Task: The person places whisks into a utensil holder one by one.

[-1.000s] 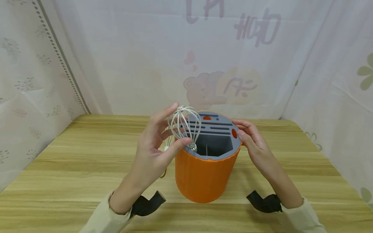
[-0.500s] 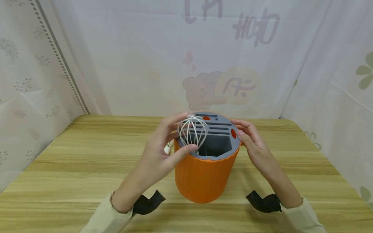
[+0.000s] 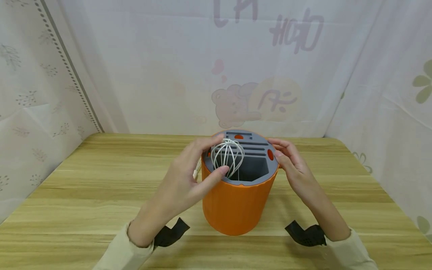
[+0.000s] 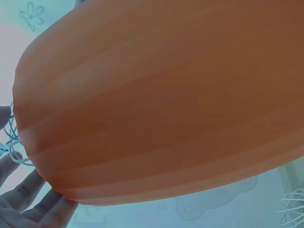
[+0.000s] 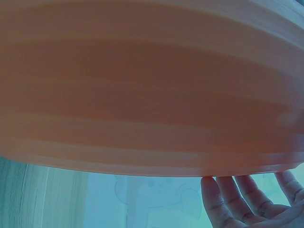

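In the head view, an orange round utensil holder (image 3: 237, 208) with a grey slotted top (image 3: 258, 140) stands upright on the table. My left hand (image 3: 183, 174) holds a white wire whisk (image 3: 227, 153) by its balloon, thumb on the near side and fingers on the far side. The whisk's lower end sits inside the front compartment, its handle hidden. My right hand (image 3: 293, 165) rests against the holder's right rim, with fingertips touching the outer wall in the right wrist view. Orange wall fills most of both wrist views.
Behind my left hand, a second whisk (image 3: 196, 171) is partly visible on the table; its wires (image 4: 292, 209) show at the left wrist view's lower right corner. The wooden table (image 3: 101, 187) is enclosed by pale printed curtains (image 3: 152, 67).
My left hand has moved right and lowered the whisk, so its balloon now sits deeper at the front compartment's opening. The right hand and the holder stay in place.
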`<state>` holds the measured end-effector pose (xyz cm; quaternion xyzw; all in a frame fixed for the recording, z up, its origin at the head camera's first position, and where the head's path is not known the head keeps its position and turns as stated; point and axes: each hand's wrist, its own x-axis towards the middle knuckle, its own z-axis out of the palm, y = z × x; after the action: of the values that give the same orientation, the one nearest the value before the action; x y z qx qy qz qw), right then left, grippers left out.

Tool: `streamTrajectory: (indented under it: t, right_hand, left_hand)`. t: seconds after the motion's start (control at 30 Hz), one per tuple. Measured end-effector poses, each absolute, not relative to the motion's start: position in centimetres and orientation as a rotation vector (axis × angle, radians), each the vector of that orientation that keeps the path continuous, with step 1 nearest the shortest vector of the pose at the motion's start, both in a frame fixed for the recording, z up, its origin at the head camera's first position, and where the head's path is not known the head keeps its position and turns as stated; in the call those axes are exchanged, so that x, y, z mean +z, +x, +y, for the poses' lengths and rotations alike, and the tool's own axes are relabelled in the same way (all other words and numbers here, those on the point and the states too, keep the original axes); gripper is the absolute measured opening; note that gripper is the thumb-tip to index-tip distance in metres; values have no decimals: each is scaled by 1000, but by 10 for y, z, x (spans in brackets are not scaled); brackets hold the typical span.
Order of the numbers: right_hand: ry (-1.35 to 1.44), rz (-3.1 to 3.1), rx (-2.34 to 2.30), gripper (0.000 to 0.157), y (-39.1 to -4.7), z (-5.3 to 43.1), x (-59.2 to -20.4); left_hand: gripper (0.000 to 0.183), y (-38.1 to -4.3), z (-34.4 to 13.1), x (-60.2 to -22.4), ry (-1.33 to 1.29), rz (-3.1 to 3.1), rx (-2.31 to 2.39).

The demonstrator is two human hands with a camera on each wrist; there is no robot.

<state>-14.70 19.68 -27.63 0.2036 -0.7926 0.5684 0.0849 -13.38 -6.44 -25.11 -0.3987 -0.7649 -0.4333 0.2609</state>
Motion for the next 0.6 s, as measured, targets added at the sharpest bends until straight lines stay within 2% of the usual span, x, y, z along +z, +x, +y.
streamTrajectory:
  t: [0.6]
  right_hand:
    - [604,-2371,1690,38,-147,197,-276]
  left_hand:
    - [49,-133,-63,-251,-1024,-2009,-1413]
